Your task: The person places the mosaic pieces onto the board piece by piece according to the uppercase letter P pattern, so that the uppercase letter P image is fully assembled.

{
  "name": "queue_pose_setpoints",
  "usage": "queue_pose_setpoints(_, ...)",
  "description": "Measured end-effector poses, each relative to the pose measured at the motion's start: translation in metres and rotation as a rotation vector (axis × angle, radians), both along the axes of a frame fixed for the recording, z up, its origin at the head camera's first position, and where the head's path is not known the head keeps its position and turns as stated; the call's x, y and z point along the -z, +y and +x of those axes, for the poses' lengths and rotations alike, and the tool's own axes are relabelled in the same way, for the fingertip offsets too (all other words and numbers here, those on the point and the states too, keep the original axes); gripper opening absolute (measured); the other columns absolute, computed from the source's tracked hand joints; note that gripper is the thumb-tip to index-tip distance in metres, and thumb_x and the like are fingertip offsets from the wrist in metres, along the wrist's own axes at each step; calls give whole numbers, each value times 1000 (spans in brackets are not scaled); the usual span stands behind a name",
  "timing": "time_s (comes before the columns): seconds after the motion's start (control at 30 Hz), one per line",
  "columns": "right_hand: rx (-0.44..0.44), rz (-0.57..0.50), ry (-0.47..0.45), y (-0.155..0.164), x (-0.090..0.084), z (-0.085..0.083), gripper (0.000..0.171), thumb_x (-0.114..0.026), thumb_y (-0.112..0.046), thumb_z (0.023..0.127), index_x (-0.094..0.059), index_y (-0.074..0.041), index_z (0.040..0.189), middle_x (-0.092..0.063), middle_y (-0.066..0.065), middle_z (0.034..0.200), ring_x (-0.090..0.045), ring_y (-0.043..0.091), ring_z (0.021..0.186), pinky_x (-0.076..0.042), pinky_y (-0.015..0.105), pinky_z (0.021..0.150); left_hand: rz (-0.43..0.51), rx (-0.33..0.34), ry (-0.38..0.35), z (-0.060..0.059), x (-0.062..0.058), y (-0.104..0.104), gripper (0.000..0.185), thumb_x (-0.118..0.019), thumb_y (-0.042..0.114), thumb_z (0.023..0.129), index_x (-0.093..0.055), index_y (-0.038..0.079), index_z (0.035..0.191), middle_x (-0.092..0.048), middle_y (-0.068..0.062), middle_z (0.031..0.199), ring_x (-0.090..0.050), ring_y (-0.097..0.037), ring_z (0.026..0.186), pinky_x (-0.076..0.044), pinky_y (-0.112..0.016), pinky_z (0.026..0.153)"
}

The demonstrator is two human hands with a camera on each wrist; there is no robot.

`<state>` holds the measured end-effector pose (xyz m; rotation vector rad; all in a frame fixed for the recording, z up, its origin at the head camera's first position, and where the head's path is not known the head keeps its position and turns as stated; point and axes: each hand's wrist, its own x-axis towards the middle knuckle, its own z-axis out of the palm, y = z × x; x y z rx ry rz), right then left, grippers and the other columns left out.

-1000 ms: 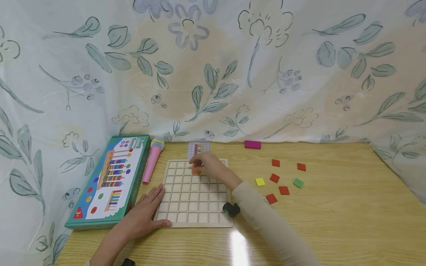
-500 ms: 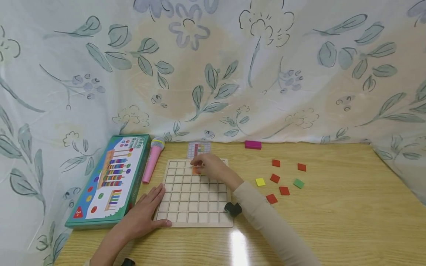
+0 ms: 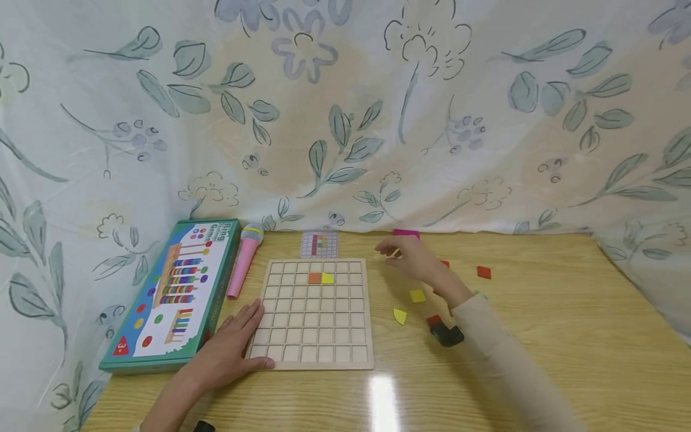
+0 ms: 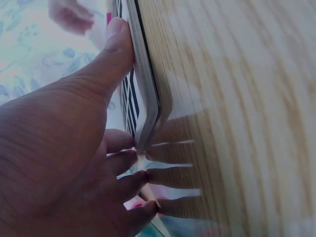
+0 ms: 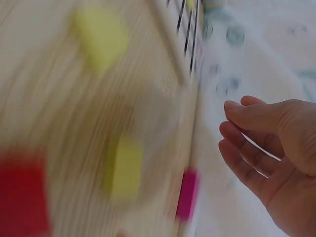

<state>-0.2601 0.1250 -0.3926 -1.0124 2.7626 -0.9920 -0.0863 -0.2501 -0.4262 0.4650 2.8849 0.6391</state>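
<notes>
Our left hand (image 3: 229, 354) lies flat, fingers spread, on the near left corner of the wooden grid board (image 3: 311, 312); in the left wrist view the thumb (image 4: 111, 54) presses along the board's edge (image 4: 145, 98) and pins it to the worktop (image 3: 540, 336).

A second ago our right hand (image 3: 415, 261) sat over the board's upper rows, fingers closed on an orange tile. Now it has lifted clear and hangs above the worktop to the right of the board, near the pink block (image 3: 406, 233) by the curtain (image 3: 345, 114). Its fingers are loosely curved and hold nothing, as the right wrist view (image 5: 269, 148) confirms despite heavy blur.

The orange tile (image 3: 314, 278) now sits in a cell of the board's second row, with a yellow piece (image 3: 327, 278) in the cell just right of it, touching. We judge that this placement is finished and the hand is free for another piece.

Loose pieces lie right of the board: a yellow square (image 3: 417, 296), a yellow quarter-round piece (image 3: 399, 315), red tiles (image 3: 483, 272) and a partly hidden green one. The pattern card (image 3: 319, 244) lies beyond the board's far edge, and the pink toy microphone (image 3: 244, 261) and game box (image 3: 173, 294) to its left.
</notes>
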Motion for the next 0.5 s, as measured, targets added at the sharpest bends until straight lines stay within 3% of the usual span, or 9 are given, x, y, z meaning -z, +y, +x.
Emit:
queue_pose_setpoints(0.27, 150, 97, -66, 74, 16, -8, 30, -65, 7, 88, -64, 8, 119, -66, 23, 115, -62, 38, 107, -53, 50, 91, 15, -1, -8, 1, 0, -1, 106, -67, 64, 79, -27, -1, 153, -19, -18, 161, -18, -42, 146, -18, -61, 115)
queue_pose_setpoints(0.5, 176, 113, -33, 106, 21, -5, 30, -68, 8, 85, -65, 9, 115, -68, 23, 109, -63, 40, 103, -54, 52, 89, 24, 5, 7, 1, 1, -1, 105, -69, 61, 80, -27, -2, 153, -20, -18, 161, -19, -42, 146, -18, -60, 115)
